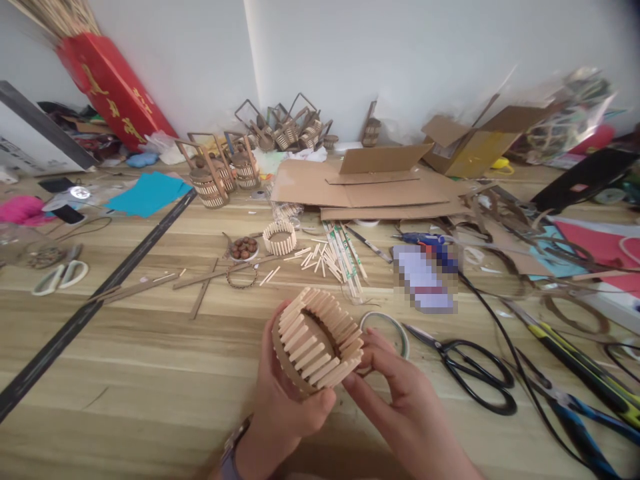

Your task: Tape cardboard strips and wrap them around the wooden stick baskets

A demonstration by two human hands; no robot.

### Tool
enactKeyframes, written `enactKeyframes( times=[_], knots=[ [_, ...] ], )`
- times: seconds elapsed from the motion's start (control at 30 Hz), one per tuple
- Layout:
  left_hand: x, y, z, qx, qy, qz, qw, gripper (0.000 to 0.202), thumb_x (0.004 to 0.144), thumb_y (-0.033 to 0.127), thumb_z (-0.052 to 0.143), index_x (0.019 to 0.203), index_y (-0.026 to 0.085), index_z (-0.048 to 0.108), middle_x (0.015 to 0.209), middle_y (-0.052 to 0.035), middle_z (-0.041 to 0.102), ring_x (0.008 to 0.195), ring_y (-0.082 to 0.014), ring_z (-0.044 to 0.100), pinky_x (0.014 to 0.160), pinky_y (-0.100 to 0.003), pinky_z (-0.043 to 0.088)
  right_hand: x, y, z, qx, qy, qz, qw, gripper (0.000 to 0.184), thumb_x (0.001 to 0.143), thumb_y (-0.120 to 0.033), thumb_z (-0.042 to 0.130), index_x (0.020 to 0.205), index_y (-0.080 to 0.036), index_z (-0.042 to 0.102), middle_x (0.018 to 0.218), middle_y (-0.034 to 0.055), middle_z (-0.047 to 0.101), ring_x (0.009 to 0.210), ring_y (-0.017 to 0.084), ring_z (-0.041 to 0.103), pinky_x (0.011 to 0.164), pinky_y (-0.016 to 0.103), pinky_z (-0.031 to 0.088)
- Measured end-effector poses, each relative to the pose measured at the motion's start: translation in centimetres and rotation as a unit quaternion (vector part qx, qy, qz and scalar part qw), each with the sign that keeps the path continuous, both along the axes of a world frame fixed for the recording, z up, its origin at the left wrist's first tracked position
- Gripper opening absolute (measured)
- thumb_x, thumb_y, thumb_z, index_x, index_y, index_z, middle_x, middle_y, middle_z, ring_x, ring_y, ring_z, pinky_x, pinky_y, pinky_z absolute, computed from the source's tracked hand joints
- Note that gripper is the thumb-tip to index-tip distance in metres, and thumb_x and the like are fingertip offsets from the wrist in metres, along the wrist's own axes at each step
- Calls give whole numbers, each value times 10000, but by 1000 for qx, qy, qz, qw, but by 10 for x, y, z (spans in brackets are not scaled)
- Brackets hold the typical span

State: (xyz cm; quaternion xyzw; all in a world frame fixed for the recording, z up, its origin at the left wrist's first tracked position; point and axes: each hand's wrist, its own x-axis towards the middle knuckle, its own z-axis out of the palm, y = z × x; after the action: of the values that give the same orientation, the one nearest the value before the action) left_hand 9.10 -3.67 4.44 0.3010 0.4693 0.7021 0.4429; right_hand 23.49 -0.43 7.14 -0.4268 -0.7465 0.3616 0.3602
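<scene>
Basket (318,345) | round, tilted | pale spaced slats (310,352) | base (314,331) seemingly brown

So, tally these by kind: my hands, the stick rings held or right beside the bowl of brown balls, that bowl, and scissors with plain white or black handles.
Hands: 2 (left hand, right hand)
Stick rings: 2 (held ring, loose ring)
Bowl: 1
Scissors: 2 (white pair, black pair)
Total: 7
</scene>
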Motion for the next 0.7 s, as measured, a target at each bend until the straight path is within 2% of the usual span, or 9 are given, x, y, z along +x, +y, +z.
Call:
enactKeyframes(
  times=[0.07, 0.13, 0.2, 0.3, 0.37, 0.43, 0.53, 0.63, 0.7],
  knots=[
    [0, -2, 2, 39, 53, 16, 998, 889, 425, 152, 846, 1257, 256, 551, 1245, -122, 623, 1161, -416, 575, 982, -476, 487, 1, 0, 4, -24, 11, 10, 1000, 117, 827, -275, 602, 737, -222, 656, 933, 72, 721, 985, 241, 654, 853, 366, 529],
    [3, -5, 5, 62, 60, 37, 996, 877, 462, 138, 816, 1278, 295, 536, 1297, -101, 593, 1178, -414, 562, 968, -480, 502, 3, 2, 7, -49, 36, 18, 998, 130, 823, -308, 609, 773, -218, 690, 1090, 109, 705, 1082, 266, 634, 893, 382, 527],
    [5, -7, 6, 69, 50, 52, 995, 873, 480, 141, 813, 1288, 307, 528, 1329, -90, 570, 1203, -417, 542, 964, -479, 506, 7, 3, 10, -78, 62, 24, 995, 156, 826, -347, 621, 798, -226, 716, 1215, 118, 667, 1151, 282, 610, 950, 410, 505],
    [-1, -5, 2, 70, 85, 33, 993, 895, 442, 133, 856, 1270, 278, 549, 1278, -98, 607, 1213, -409, 539, 1000, -462, 481, 16, 2, 11, -117, 77, 54, 989, 209, 857, -402, 608, 936, -267, 746, 1329, 99, 609, 1257, 298, 539, 1001, 461, 470],
    [-11, -1, -4, 60, 46, 20, 997, 901, 458, 257, 897, 1287, 273, 546, 1265, -94, 626, 1200, -387, 558, 995, -450, 489, 24, -1, 9, -121, 67, 71, 988, 315, 855, -436, 619, 1125, -297, 704, 1391, 93, 561, 1316, 308, 476, 1038, 497, 432],
    [-21, 4, -9, 34, -55, 9, 998, 828, 540, 444, 870, 1291, 281, 560, 1221, -87, 664, 1159, -357, 598, 945, -429, 529, 31, -3, 5, -114, 56, 38, 991, 466, 858, -452, 619, 1301, -307, 592, 1426, 97, 526, 1344, 308, 439, 1067, 513, 396],
    [-30, 13, -9, 0, -195, -15, 981, 670, 607, 543, 812, 1211, 310, 637, 1125, -52, 727, 1073, -315, 663, 859, -366, 581, 37, -5, 1, -74, 36, -47, 996, 501, 869, -433, 610, 1344, -292, 532, 1377, 102, 567, 1295, 293, 495, 1042, 471, 433],
    [-28, 20, -2, 18, -277, -43, 960, 573, 599, 512, 827, 1122, 317, 696, 1099, -24, 747, 1030, -307, 690, 874, -367, 584, 35, -5, 2, -8, 1, -76, 997, 315, 837, -390, 653, 1130, -277, 638, 1123, 68, 687, 1067, 257, 635, 884, 366, 523],
    [-25, 22, 2, 46, -308, -64, 948, 508, 627, 479, 821, 1093, 308, 715, 1095, -21, 751, 1020, -304, 696, 905, -387, 571, 32, -6, 5, 22, -6, -74, 997, 164, 837, -353, 653, 979, -271, 655, 930, 31, 699, 888, 216, 662, 768, 314, 531]
  ],
)
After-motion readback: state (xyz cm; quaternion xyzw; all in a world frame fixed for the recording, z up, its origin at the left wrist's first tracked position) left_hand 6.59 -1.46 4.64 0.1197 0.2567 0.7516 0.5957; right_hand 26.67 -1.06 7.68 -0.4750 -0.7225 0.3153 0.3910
